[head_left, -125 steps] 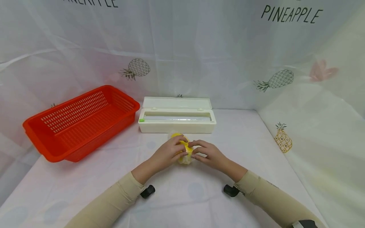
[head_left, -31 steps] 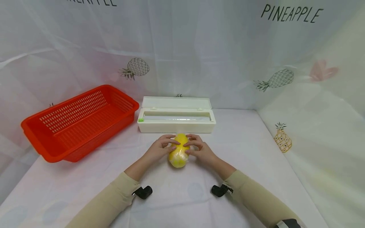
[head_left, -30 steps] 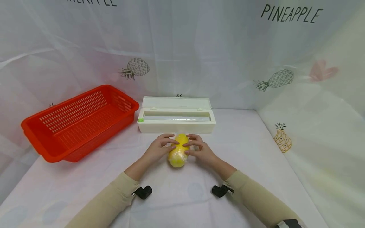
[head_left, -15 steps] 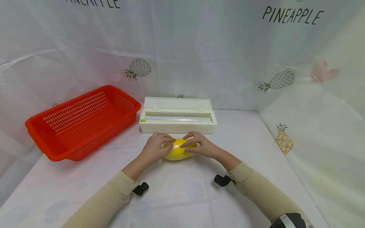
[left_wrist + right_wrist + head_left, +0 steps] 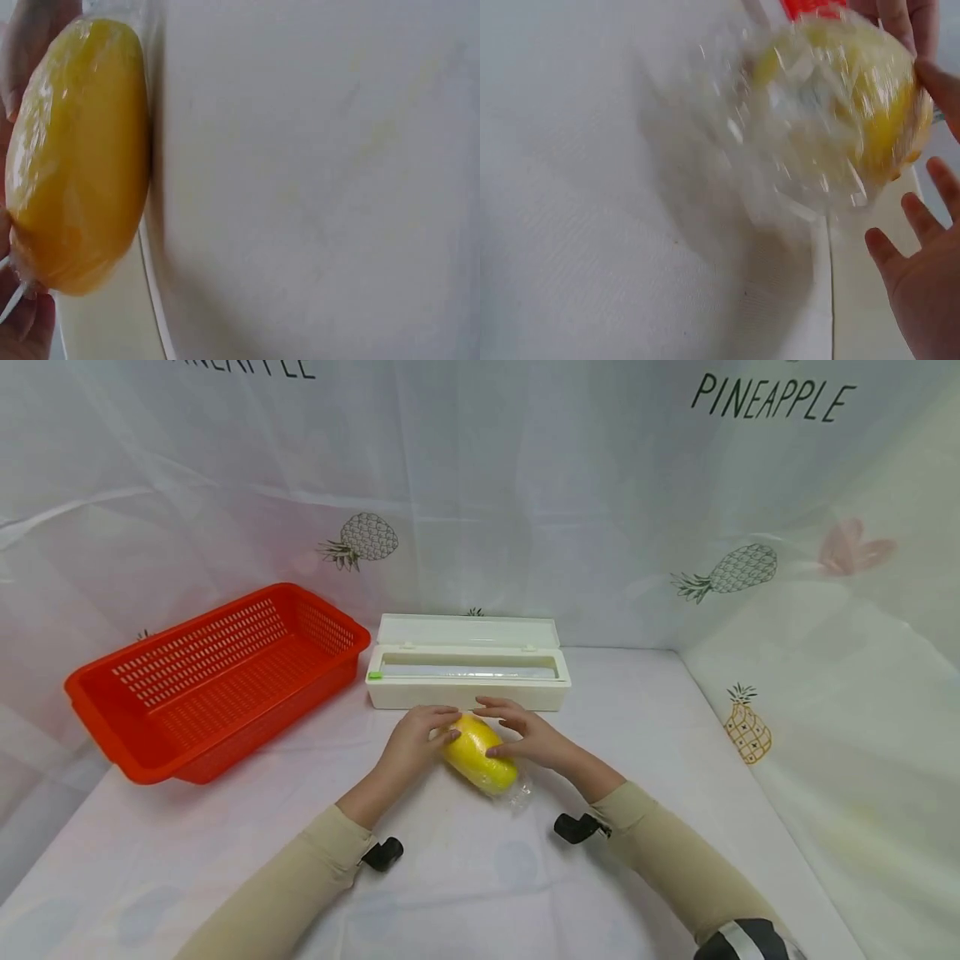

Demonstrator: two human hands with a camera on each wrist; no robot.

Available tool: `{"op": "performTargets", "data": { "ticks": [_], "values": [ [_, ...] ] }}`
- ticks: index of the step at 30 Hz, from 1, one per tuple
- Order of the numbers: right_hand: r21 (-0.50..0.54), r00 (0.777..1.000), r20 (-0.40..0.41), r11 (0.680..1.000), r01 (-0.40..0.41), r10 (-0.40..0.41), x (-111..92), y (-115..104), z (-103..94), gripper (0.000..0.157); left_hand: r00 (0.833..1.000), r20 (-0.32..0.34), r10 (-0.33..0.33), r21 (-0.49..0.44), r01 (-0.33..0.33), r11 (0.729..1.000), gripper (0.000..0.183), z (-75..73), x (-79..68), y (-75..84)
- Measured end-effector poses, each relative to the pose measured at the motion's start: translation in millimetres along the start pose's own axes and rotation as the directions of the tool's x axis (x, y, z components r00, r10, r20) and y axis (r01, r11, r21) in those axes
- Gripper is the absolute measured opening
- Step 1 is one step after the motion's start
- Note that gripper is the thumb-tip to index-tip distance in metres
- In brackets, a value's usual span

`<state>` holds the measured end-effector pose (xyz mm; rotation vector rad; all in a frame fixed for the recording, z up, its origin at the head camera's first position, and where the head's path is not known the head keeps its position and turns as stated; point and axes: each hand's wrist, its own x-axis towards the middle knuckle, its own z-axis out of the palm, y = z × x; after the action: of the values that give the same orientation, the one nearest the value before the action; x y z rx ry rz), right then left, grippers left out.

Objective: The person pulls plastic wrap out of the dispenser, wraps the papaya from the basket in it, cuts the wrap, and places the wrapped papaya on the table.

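A yellow oblong fruit (image 5: 482,755), its exact kind unclear, is wrapped in clear cling film and lies slantwise between my hands in the head view. My left hand (image 5: 411,745) holds its upper left end, with fingertips pinching there in the left wrist view. My right hand (image 5: 536,739) touches the fruit's right side with the thumb, while its other fingers are spread and off the fruit. Loose film (image 5: 735,142) sticks out crumpled from the lower right end. Just behind stands a white cling film dispenser (image 5: 468,696), lid up, with a roll inside.
At the left, a red plastic basket (image 5: 262,735) with slotted walls stands on the white cloth-covered table (image 5: 465,893). A white curtain (image 5: 495,527) with pineapple prints hangs behind and to the right. Dark wrist cameras sit below both sleeves.
The wrapped fruit has turned from lying crosswise to slantwise, showing loose film at its near right end. My right fingers have spread and lifted off; my left hand stays at its left end.
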<state>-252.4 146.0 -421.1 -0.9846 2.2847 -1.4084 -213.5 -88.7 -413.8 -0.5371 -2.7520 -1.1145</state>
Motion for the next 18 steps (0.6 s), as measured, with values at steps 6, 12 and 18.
{"op": "performTargets", "data": {
  "ticks": [6,12,18],
  "values": [
    [0.032,0.997,0.056,0.998,-0.048,0.046,7.7,13.1,8.0,0.086,0.999,0.027,-0.028,0.009,0.028,1.0,0.041,8.6,-6.5,12.0],
    [0.079,0.995,-0.005,0.992,-0.098,0.099,7.6,17.7,19.8,0.085,0.989,0.097,-0.114,-0.076,0.121,0.99,0.058,12.2,-13.6,15.8],
    [0.016,0.994,-0.007,0.994,-0.105,0.105,7.5,12.3,31.3,0.08,0.981,0.126,-0.147,-0.154,0.166,0.974,0.059,15.5,-17.4,8.1]
  ]
}}
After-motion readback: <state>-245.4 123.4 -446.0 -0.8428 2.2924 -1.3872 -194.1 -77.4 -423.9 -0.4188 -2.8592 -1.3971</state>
